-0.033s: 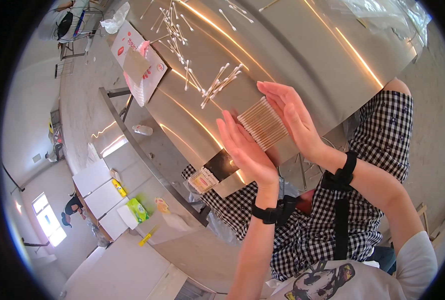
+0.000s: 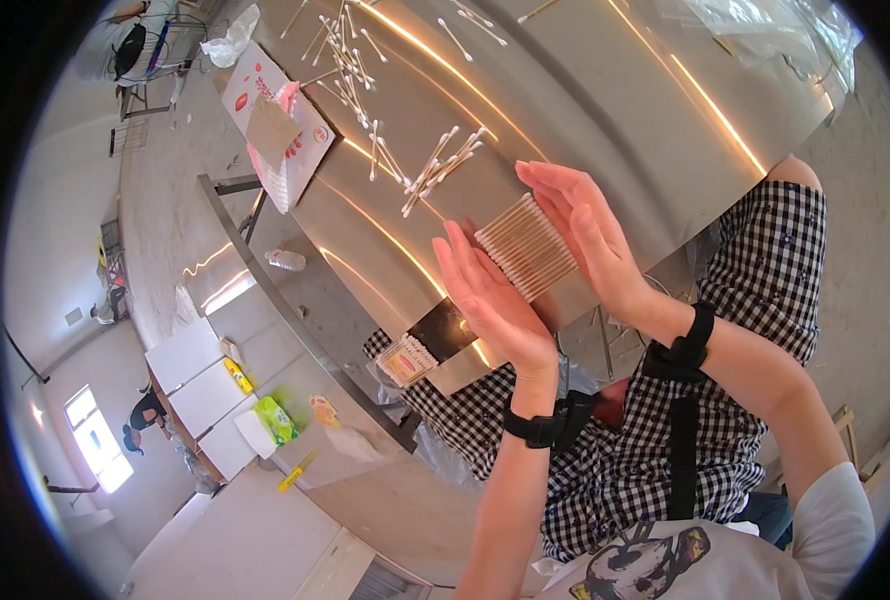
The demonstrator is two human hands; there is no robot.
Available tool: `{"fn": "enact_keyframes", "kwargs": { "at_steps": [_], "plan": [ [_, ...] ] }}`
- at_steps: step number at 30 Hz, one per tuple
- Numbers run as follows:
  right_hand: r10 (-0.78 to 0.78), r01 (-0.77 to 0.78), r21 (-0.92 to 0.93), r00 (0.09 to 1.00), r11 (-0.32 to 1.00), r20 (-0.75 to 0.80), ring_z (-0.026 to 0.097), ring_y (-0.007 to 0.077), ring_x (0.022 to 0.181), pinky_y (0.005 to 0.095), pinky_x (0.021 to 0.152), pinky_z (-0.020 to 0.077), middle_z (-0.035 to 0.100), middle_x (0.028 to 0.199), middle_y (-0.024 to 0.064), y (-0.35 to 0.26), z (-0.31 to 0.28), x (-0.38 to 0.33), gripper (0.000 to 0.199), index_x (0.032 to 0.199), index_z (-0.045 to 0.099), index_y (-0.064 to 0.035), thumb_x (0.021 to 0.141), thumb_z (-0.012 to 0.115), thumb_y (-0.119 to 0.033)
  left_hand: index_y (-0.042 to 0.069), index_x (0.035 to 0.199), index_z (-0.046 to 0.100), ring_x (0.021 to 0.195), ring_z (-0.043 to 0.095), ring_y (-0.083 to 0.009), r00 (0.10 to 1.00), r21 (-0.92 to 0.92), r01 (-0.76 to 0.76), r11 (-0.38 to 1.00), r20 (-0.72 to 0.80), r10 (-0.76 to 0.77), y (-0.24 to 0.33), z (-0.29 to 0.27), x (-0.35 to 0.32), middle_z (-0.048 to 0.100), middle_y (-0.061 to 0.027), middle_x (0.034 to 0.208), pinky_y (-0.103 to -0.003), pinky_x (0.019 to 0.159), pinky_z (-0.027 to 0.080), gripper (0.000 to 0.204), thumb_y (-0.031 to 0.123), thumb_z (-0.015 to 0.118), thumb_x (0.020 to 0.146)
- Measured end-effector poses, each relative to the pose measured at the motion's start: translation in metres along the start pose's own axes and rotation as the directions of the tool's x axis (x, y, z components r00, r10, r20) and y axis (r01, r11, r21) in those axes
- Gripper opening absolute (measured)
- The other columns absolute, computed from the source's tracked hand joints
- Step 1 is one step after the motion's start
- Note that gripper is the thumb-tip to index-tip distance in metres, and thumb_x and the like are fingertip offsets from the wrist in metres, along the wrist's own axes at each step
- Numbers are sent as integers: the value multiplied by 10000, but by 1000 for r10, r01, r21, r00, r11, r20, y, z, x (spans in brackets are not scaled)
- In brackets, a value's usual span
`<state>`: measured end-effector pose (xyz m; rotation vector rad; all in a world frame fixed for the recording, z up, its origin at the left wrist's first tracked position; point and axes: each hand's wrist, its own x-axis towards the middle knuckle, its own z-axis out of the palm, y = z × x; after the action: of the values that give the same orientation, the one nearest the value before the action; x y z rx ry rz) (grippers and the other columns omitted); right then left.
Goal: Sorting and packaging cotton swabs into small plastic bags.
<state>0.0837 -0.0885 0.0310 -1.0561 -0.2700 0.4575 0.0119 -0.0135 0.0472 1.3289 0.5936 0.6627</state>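
A neat row of cotton swabs (image 2: 527, 247) lies side by side on the metal table (image 2: 605, 110). My left hand (image 2: 490, 300) stands along the row's left end, fingers stretched out straight. Along the right end, my right hand (image 2: 587, 238) is held flat with its thumb raised, palm toward the swabs. The row sits between the two palms, not wrapped by any fingers; contact at the palms is hard to make out. Beyond my fingertips is a loose, crossed heap of swabs (image 2: 443, 172). A small pack of swabs with a label (image 2: 405, 361) rests at the table's near-left edge.
More swabs (image 2: 347, 65) are scattered toward the far left, near a white and pink printed box (image 2: 283, 130). Clear plastic bags (image 2: 765, 35) lie at the far right. Left of the table stand white boxes (image 2: 205, 405) and a green packet (image 2: 276, 420). A person (image 2: 148, 418) is in the background.
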Motion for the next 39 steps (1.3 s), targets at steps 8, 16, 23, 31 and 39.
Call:
{"fn": "enact_keyframes", "kwargs": {
  "at_steps": [8, 16, 23, 31, 39],
  "plan": [
    [-7, 8, 26, 1000, 1000, -14, 373, 238, 1420, 390, 1186, 266, 443, 1468, 159, 2, 3, 1, 576, 1419, 396, 27, 1067, 404, -429, 26, 1528, 244, 1488, 237, -295, 997, -15, -28, 1000, -78, 27, 2, -11, 2, 296, -224, 1569, -428, 1219, 158, 652, 465, 297, 1049],
    [-68, 91, 109, 978, 990, -199, 450, 226, 1360, 368, 1169, 323, 514, 1400, 164, -13, -36, 25, 518, 1362, 447, 32, 1084, 370, -398, -20, 873, 634, 834, 586, -214, 864, 165, -318, 934, 457, 213, 114, -18, -28, 590, -89, 710, -295, 766, 483, 123, -20, 512, 855],
    [-120, 145, 100, 967, 984, -226, 526, 212, 1279, 356, 1124, 385, 577, 1323, 159, -35, -38, 32, 522, 1323, 497, 30, 1089, 346, -412, 95, 1081, 772, 600, 499, -154, 547, -179, -449, 875, 720, 428, 185, 52, -64, 511, 3, 675, -313, 574, 437, 339, 98, 705, 748],
    [-94, 118, 103, 972, 988, -214, 533, 200, 1263, 344, 1107, 399, 594, 1291, 135, -43, -39, 26, 509, 1296, 535, 8, 1085, 358, -420, 99, 932, 746, 609, 549, -153, 651, 91, -625, 775, 609, 453, 222, 34, -74, 586, 7, 682, -307, 593, 443, 117, 139, 673, 850],
    [-80, 100, 84, 973, 991, -216, 533, 194, 1259, 342, 1087, 398, 595, 1287, 134, -45, -35, 27, 514, 1297, 526, 7, 1079, 379, -434, -40, 1555, 127, 1451, 243, -401, 851, 755, -441, 485, 180, 493, 131, -10, -23, 293, -233, 1548, -529, 1198, 136, 867, 392, 579, 953]
  ]
}}
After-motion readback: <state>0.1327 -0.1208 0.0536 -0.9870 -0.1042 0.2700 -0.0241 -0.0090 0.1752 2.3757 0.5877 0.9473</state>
